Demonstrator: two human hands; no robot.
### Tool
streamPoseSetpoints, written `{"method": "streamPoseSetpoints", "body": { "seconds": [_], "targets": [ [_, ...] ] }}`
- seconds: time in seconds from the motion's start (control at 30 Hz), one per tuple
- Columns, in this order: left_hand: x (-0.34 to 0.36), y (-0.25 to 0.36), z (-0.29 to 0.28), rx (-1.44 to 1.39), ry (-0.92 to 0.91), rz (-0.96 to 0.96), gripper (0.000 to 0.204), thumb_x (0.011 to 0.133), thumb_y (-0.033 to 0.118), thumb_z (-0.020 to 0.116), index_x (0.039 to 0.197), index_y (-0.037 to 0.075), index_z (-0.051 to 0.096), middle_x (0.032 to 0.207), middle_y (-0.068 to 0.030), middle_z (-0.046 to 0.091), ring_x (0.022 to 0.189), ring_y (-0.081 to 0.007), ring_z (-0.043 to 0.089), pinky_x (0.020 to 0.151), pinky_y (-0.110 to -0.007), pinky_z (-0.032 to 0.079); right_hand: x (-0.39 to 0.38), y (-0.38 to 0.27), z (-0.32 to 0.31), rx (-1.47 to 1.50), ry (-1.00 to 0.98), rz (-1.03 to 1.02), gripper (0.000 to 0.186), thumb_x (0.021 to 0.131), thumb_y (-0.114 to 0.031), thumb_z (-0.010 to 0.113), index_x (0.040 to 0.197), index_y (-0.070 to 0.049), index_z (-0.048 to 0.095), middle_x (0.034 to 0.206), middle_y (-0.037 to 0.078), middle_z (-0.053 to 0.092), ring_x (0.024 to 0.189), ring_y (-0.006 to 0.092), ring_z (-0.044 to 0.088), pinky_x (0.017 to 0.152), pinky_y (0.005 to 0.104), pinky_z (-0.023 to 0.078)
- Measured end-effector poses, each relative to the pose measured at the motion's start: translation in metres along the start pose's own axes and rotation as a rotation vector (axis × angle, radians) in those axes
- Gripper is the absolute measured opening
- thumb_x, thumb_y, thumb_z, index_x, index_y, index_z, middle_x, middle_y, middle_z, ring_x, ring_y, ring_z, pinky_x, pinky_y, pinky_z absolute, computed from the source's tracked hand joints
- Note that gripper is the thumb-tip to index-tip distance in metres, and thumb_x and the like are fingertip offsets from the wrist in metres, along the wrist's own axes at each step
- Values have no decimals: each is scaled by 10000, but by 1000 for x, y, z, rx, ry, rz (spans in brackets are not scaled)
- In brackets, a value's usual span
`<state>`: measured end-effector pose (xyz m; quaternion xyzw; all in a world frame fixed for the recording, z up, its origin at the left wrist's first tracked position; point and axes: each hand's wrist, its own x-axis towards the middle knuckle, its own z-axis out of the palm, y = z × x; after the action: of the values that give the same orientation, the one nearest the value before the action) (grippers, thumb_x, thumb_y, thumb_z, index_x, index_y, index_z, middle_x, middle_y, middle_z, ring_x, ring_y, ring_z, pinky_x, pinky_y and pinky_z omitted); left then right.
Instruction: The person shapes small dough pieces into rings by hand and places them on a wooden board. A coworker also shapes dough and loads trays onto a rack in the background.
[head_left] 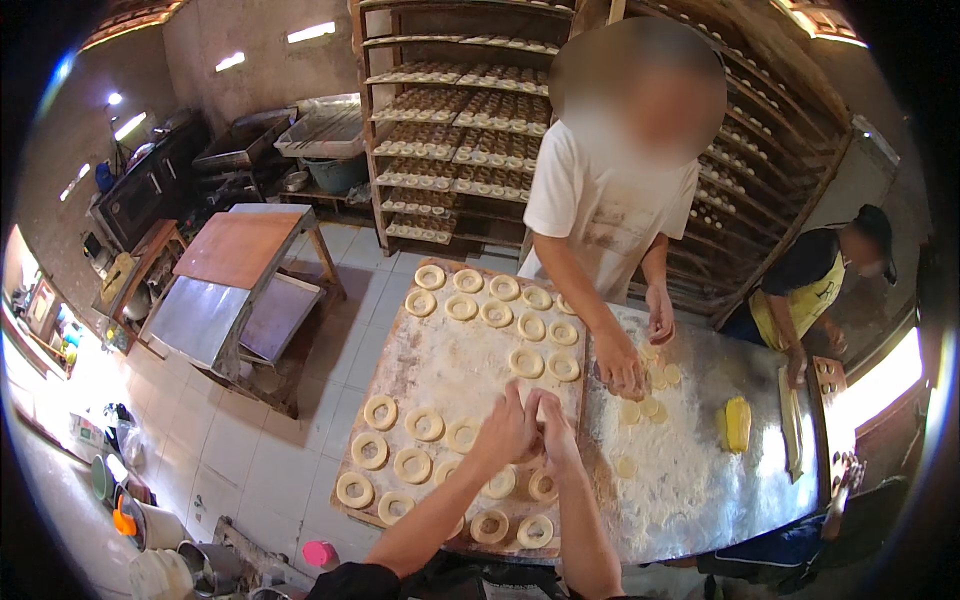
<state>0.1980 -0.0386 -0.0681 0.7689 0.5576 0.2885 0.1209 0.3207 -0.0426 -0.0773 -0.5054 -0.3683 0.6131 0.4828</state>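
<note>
My left hand [501, 428] and my right hand [549, 425] meet at the middle of a floured wooden board [425, 352], fingers closed together; what they hold, if anything, is hidden. Rows of ring-shaped dough pieces [425, 424] lie on the board around them, with a bare floury patch above my hands. To the right, small flat dough discs [649, 405] sit on a floured metal table [690, 500]. A co-worker's hand [620, 372] reaches down over those discs.
A co-worker [600, 190] stands opposite; another [790, 290] bends at the right by a long strip [791, 430]. A yellow lump [738, 425] lies on the metal table. Behind are racks [455, 130] of dough trays; at left, a side table [228, 245] and buckets [155, 578].
</note>
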Motion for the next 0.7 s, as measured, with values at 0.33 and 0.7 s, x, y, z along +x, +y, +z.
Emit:
{"method": "streamPoseSetpoints", "body": {
  "seconds": [0.33,0.7],
  "targets": [
    [-33,-36,-1,184,-231,-313,661,876,298,701,1454,120,435,1301,-222,509,1185,-407,500,965,-578,373,6,11,-8,-1411,-44,31,870,884,-440,685,1576,-169,234,1530,217,388,1422,407,361,1175,527,225],
    [-42,16,10,100,-74,-258,635,859,189,695,1434,89,445,1274,-226,521,1162,-417,503,956,-568,387,-52,19,-157,-1091,376,-51,521,910,-362,658,1333,-78,553,1295,260,574,1242,431,505,1034,529,412]
  ]
}}
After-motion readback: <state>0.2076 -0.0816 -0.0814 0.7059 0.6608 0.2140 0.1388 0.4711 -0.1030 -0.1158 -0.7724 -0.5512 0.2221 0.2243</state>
